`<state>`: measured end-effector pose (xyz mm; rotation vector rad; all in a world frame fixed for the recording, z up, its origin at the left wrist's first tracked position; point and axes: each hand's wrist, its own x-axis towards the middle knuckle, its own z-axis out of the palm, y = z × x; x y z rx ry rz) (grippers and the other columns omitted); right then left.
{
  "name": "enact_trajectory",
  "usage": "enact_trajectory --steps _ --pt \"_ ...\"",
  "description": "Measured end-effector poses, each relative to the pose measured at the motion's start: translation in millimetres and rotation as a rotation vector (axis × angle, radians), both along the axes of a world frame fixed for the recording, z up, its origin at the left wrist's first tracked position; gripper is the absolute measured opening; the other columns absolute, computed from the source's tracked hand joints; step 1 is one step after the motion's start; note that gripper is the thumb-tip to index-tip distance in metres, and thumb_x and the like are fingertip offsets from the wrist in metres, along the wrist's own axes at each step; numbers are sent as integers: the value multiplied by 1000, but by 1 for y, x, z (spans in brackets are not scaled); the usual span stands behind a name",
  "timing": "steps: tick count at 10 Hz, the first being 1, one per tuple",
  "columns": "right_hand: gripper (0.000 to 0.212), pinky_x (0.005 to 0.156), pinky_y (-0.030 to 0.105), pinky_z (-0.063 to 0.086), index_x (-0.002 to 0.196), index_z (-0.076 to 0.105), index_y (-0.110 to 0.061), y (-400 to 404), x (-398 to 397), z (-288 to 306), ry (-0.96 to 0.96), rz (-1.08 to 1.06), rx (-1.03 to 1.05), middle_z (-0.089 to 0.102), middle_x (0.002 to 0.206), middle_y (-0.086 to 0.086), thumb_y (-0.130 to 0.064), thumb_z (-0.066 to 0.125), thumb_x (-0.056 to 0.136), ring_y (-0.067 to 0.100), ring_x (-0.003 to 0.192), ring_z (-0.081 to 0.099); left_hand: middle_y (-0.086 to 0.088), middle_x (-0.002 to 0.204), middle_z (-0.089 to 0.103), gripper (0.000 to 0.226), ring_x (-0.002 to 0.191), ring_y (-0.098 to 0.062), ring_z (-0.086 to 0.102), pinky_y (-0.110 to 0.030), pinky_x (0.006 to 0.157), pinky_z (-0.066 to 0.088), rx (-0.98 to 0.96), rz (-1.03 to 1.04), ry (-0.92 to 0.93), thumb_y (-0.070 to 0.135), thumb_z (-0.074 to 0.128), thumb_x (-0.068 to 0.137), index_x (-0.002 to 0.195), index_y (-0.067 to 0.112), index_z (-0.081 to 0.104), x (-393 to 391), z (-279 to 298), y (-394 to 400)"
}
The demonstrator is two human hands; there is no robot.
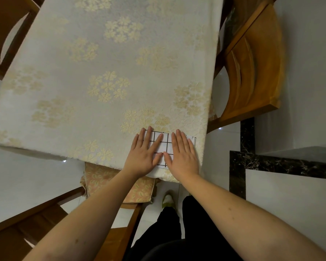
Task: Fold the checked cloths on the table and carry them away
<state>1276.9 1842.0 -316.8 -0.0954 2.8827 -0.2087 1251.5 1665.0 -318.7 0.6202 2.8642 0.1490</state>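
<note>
Both flat grips (pixel 145 153) (pixel 183 153) atop checked cloth (pixel 165 146).

Dim warm indoor light, sharp focus, wide-angle bowing at edges.

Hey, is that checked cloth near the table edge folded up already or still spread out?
Folded. The checked cloth is a small compact rectangle near the table edge, mostly covered by the left hand and right hand pressing flat on it.

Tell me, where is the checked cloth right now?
In the head view, the checked cloth lies folded at the table's near right corner, flat under both the left hand and the right hand.
</note>
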Motion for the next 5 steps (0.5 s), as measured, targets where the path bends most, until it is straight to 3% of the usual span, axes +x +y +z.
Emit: enact_trajectory --steps 2,3,4,5 --pt "73 119 34 -11 153 -8 -15 9 -3 11 -86 74 -33 -16 160 3 -57 16 99 15 147 -16 -13 162 -3 65 148 -34 -7 -49 120 4 -31 1 -63 58 17 98 155 28 9 -2 1 0" --pt "70 118 32 -9 154 -4 -18 20 -8 27 -127 88 -115 -11 162 0 -49 27 100 14 148 -14 -13 161 -12 71 147 -34 -13 -54 119 3 -105 2 -136 63 6 92 155 30 -2 -6 8 5" --pt "64 120 35 -2 154 12 -17 32 -1 51 -105 17 -228 4 163 0 -42 36 100 16 149 -4 -11 162 -10 72 148 -33 -12 -57 116 -4 -149 63 -130 62 19 94 154 28 -2 -9 33 16" --pt "55 119 42 15 150 27 -20 48 14 77 -76 -123 -309 21 159 0 -40 40 100 20 146 15 -9 162 -8 70 149 -29 -9 -47 118 -4 -60 81 -76 51 33 98 155 23 3 3 56 31"
